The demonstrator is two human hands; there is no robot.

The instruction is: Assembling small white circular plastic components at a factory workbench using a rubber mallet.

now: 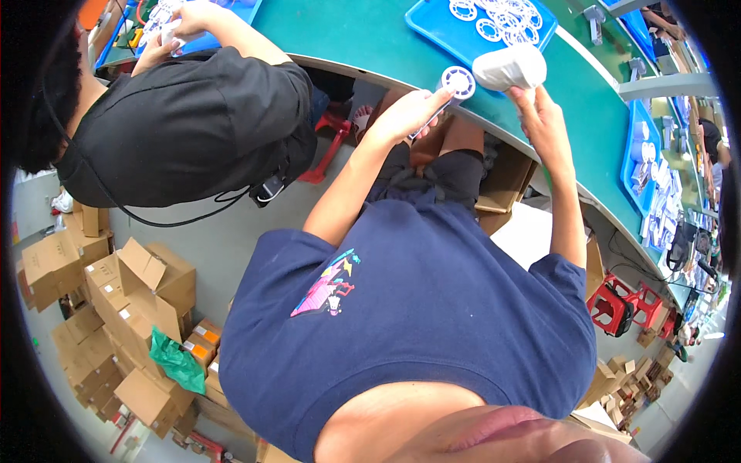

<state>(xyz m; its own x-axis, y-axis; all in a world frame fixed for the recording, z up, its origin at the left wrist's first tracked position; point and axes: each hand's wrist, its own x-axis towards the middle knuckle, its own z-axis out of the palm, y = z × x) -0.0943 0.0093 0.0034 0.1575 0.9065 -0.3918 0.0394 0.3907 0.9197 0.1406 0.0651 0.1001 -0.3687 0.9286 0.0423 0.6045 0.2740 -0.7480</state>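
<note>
My left hand (413, 116) is closed round the handle of a small handheld fan (458, 82), whose round white head points away from me near the table's edge. In my right hand (546, 127) is a rounded white object (508, 68) with a wrinkled, cloth-like surface; the fingers grip its near underside, and what is inside it cannot be seen. The two things are close together but apart. Just beyond them, a blue tray (436, 32) holds several white ring-shaped parts (505, 19).
The green worktable (347, 31) curves across the top. On the left a co-worker in a black shirt (185, 127) handles small white parts. Another blue tray (634, 174) of parts lies to the right. Cardboard boxes (139, 301) are stacked at lower left; red stools (617, 305) stand at right.
</note>
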